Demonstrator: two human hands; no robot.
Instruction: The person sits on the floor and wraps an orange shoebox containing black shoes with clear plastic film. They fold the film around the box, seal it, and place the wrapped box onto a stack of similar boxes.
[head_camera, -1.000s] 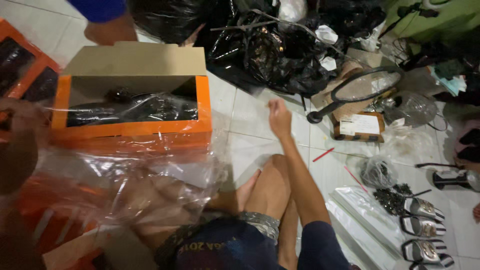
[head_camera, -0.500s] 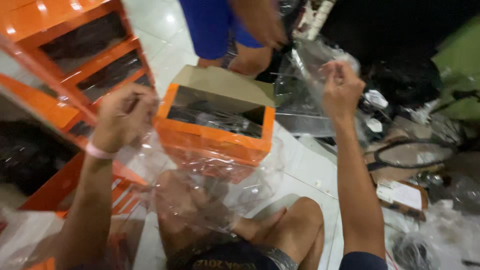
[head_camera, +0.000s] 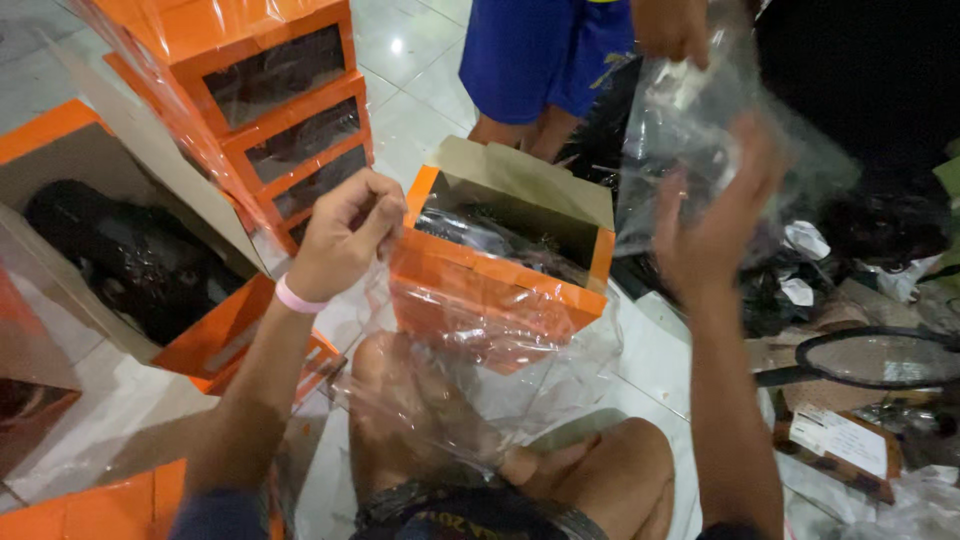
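1. Plastic, a clear crinkled bag (head_camera: 480, 350), is draping over the front of the open orange cardboard shoe box (head_camera: 500, 270) that is sitting on the white tiled floor (head_camera: 420, 100), just ahead of the person's knees.
2. Left hand (head_camera: 345, 230) is pinching the bag's upper edge, fingers curled tight, a pink band at the wrist.
3. Right hand (head_camera: 715, 220) is lifted with fingers spread, pressing against a second clear plastic bag (head_camera: 700, 120); motion blur makes it impossible to tell whether it is actually gripping.
4. Another person in blue shorts (head_camera: 540, 50) is holding that second bag from above.
5. Judgement: bagging well is calling for both hands at the mouth, keeping it wide so the box corners are not snagging or tearing the film.
6. Box is holding dark footwear, dim under plastic.
7. Stacked orange boxes with clear windows (head_camera: 290, 100) are standing to the left, dark items inside; a nearer open box (head_camera: 110, 250) is showing black shoes.
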